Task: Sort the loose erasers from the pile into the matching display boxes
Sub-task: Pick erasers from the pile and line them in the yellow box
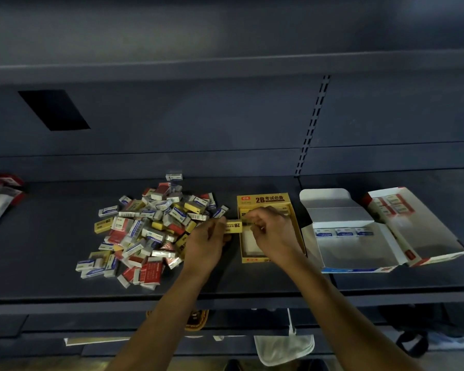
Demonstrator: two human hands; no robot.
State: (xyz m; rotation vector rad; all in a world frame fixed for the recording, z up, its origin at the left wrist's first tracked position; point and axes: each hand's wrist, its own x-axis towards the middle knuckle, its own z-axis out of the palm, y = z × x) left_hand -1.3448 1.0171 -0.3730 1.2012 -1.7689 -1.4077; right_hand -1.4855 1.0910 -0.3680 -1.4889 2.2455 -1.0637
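A pile of loose erasers in yellow, blue-white and red wrappers lies on the dark shelf. Right of it stands the yellow 2B display box. A yellow 2B eraser is held at the box's left edge, gripped by my left hand at one end and pinched by my right hand at the other. My right hand hovers over the yellow box and hides much of its inside. Further right, a white-and-blue box holds a row of blue erasers, and a red-and-white box holds a few red ones.
The dark shelf has a front edge just below the pile. Some red and white packets lie at the far left. The upper shelf overhangs at the back. A slotted upright runs down the back wall.
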